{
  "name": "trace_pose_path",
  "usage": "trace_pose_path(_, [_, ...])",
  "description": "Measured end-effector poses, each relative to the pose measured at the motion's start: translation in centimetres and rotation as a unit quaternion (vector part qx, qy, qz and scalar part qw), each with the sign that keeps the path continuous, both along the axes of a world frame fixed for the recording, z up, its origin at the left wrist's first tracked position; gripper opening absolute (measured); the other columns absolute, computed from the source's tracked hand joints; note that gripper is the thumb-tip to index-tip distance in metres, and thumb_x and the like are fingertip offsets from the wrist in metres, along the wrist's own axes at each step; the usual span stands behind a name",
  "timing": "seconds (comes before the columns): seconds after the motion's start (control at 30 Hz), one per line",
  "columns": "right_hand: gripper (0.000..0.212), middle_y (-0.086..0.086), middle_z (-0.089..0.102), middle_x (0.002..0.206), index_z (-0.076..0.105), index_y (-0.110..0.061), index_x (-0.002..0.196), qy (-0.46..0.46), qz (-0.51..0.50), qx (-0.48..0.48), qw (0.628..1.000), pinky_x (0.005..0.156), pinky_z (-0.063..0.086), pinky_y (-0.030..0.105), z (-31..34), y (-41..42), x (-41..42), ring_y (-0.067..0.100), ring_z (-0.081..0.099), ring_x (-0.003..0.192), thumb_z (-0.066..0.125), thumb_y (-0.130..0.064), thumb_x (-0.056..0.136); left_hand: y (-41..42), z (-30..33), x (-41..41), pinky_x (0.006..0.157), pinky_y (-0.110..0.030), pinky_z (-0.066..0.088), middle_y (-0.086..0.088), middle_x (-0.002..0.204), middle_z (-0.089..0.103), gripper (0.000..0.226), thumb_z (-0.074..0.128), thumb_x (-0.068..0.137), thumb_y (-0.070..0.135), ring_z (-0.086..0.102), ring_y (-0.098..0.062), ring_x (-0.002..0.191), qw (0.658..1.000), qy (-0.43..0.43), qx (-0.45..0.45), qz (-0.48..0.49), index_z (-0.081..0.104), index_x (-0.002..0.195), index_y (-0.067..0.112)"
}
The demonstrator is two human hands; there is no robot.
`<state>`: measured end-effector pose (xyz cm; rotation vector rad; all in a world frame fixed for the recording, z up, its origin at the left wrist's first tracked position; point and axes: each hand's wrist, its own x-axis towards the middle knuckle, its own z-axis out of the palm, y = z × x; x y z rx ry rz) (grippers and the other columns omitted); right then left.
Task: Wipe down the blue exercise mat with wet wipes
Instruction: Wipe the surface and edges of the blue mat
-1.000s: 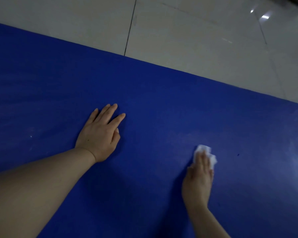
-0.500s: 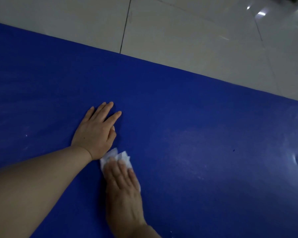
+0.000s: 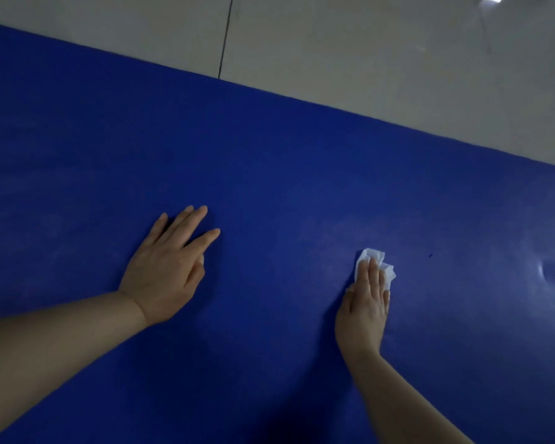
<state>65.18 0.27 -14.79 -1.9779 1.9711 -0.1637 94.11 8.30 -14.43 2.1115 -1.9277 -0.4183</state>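
1. Head view: the blue exercise mat (image 3: pixel 269 161) is spread flat over a pale tiled floor (image 3: pixel 366 59), and most of the picture is filled by it; its far edge is seen running on a slant from upper left to right.
2. A crumpled white wet wipe (image 3: pixel 385 272) is pressed onto the mat right of centre, with its bunched folds showing beyond the fingertips.
3. The wipe is held down by the right hand (image 3: pixel 364 310), whose fingers are laid out straight on top of it and not curled round it; this flat hold is judged to spread pressure for a broad stroke.
4. The left hand (image 3: pixel 165 272) is planted palm down on the mat, fingers extended and a little spread, grasping nothing; it is judged to serve as a brace for the leaning body and to keep the mat from sliding under the stroke.
5. A small dark speck (image 3: pixel 430 255) and a shallow dent (image 3: pixel 551 274) are seen on the mat to the right of the wipe, in ground that is judged not yet covered.
6. Against the frame half a second ago, the wipe and right hand have been carried from just beside the left hand out to the right, well apart from it, close to where they were a second ago; a back-and-forth stroke is thereby indicated.
7. The left hand is found where it was.
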Motion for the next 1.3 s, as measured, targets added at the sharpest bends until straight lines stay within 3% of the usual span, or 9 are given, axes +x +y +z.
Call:
trace_pose_path(0.23, [0.060, 0.001, 0.008, 0.160, 0.014, -0.013, 0.152, 0.021, -0.005, -0.006, 1.000, 0.120, -0.002, 0.033, 0.5, 1.4, 2.9, 0.017, -0.001, 0.147, 0.031, -0.001, 0.096, 4.0, -0.2, -0.2, 0.117, -0.042, 0.013, -0.011, 0.153, 0.028, 0.052, 0.024, 0.093, 0.026, 0.022, -0.023, 0.142, 0.999, 0.004, 0.028, -0.032, 0.048, 0.138, 0.012])
trace_pose_path(0.4, [0.064, 0.006, 0.031, 0.152, 0.038, -0.012, 0.144, -0.029, 0.194, -0.062, 0.979, 0.117, 0.021, 0.041, 0.6, 10.6, 11.4, 0.024, 0.022, 0.143, 0.037, -0.002, 0.081, 4.0, -0.3, -0.1, 0.116, -0.042, 0.015, -0.013, 0.152, 0.032, 0.051, 0.026, 0.093, 0.024, 0.026, -0.026, 0.141, 0.999, -0.001, 0.019, -0.036, 0.051, 0.135, 0.010])
trace_pose_path(0.57, [0.062, 0.001, 0.027, 0.153, 0.039, -0.014, 0.144, -0.044, 0.310, -0.025, 0.949, 0.118, 0.018, 0.037, 0.5, 12.1, 11.7, 0.017, 0.016, 0.144, 0.034, -0.009, 0.082, 3.9, 0.0, -0.1, 0.116, -0.042, 0.016, -0.013, 0.152, 0.032, 0.052, 0.026, 0.092, 0.024, 0.026, -0.026, 0.141, 0.999, -0.002, 0.023, -0.041, 0.051, 0.135, 0.009])
trace_pose_path(0.73, [0.064, 0.006, 0.011, 0.157, 0.025, -0.006, 0.149, -0.012, 0.111, -0.035, 0.993, 0.120, 0.001, 0.034, 0.8, 5.0, 3.5, 0.023, 0.001, 0.146, 0.032, 0.006, 0.086, 4.0, -0.2, -0.1, 0.118, -0.041, 0.013, -0.010, 0.153, 0.029, 0.052, 0.024, 0.093, 0.025, 0.022, -0.023, 0.143, 0.999, 0.004, 0.017, -0.035, 0.048, 0.138, 0.011])
trace_pose_path(0.83, [0.059, -0.001, 0.007, 0.160, 0.016, -0.016, 0.152, 0.003, -0.046, 0.003, 0.999, 0.118, -0.006, 0.027, 1.0, 3.1, -0.2, 0.012, -0.002, 0.147, 0.032, -0.002, 0.097, 4.0, -0.3, -0.1, 0.118, -0.041, 0.013, -0.010, 0.154, 0.028, 0.052, 0.024, 0.093, 0.026, 0.020, -0.022, 0.143, 0.999, 0.003, 0.017, -0.037, 0.048, 0.138, 0.012])
trace_pose_path(0.9, [0.058, -0.002, 0.007, 0.160, 0.014, -0.016, 0.152, 0.005, -0.058, 0.006, 0.998, 0.117, -0.006, 0.028, 1.0, 3.7, 0.4, 0.012, -0.002, 0.147, 0.031, -0.004, 0.098, 4.0, -0.4, -0.1, 0.118, -0.041, 0.013, -0.010, 0.154, 0.028, 0.052, 0.024, 0.093, 0.026, 0.020, -0.022, 0.143, 0.999, 0.001, 0.018, -0.037, 0.047, 0.138, 0.012])
trace_pose_path(1.03, [0.061, 0.011, 0.023, 0.155, 0.031, -0.006, 0.147, -0.003, 0.062, -0.046, 0.997, 0.119, 0.015, 0.041, 1.0, 8.4, 6.6, 0.024, 0.010, 0.145, 0.037, 0.005, 0.086, 4.0, -0.4, 0.0, 0.118, -0.041, 0.013, -0.011, 0.153, 0.029, 0.052, 0.025, 0.093, 0.025, 0.022, -0.024, 0.143, 0.999, -0.003, 0.020, -0.039, 0.048, 0.137, 0.011])
trace_pose_path(1.13, [0.060, 0.006, 0.036, 0.151, 0.042, -0.013, 0.142, -0.028, 0.203, -0.035, 0.978, 0.112, 0.030, 0.045, 1.1, 13.4, 11.4, 0.020, 0.023, 0.142, 0.032, -0.011, 0.083, 3.9, -0.2, 0.0, 0.117, -0.042, 0.015, -0.013, 0.152, 0.030, 0.053, 0.025, 0.092, 0.025, 0.025, -0.026, 0.142, 0.999, -0.006, 0.023, -0.042, 0.050, 0.136, 0.010])
trace_pose_path(1.3, [0.062, 0.000, 0.033, 0.152, 0.039, -0.016, 0.145, -0.029, 0.333, 0.015, 0.942, 0.112, 0.021, 0.045, 1.4, 14.1, 11.5, 0.017, 0.024, 0.142, 0.033, -0.017, 0.083, 3.9, -0.1, 0.0, 0.116, -0.044, 0.016, -0.013, 0.152, 0.030, 0.053, 0.025, 0.092, 0.026, 0.024, -0.026, 0.142, 0.999, -0.004, 0.024, -0.048, 0.050, 0.136, 0.009])
